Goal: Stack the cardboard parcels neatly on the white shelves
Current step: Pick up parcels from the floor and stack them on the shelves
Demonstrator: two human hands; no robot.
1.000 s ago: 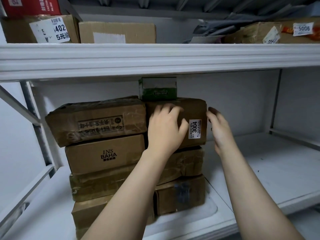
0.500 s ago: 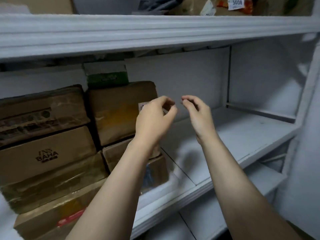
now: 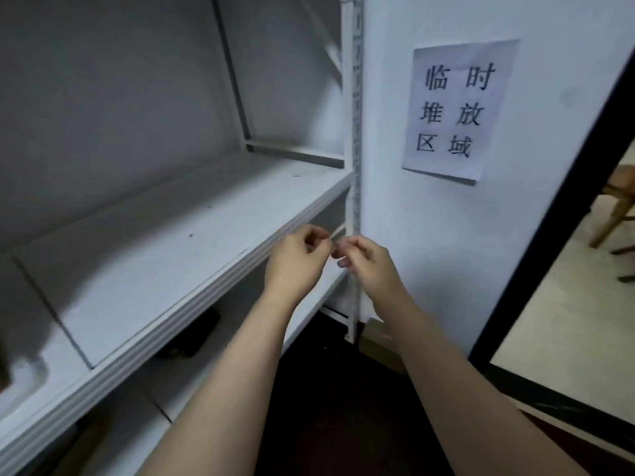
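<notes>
We take the parcels first: only a dark brown sliver (image 3: 2, 364) shows at the far left edge, on the white shelf (image 3: 165, 255), too blurred for us to say it is one. The shelf runs from lower left up to the post (image 3: 354, 132) at its right end. A lower shelf (image 3: 113, 438) lies beneath, with a dark object (image 3: 192, 338) on it that we cannot make out.

Our left hand (image 3: 295, 259) and right hand (image 3: 371, 266) hang side by side in front of the shelf's front edge, near the post. Both have their fingers curled in, and the fingertips of the two hands all but meet. We see nothing between them.

To the right, a paper sign (image 3: 457, 111) with printed characters hangs on the white wall. Further right are a black door frame (image 3: 549, 218) and a wooden chair's legs (image 3: 618, 207).
</notes>
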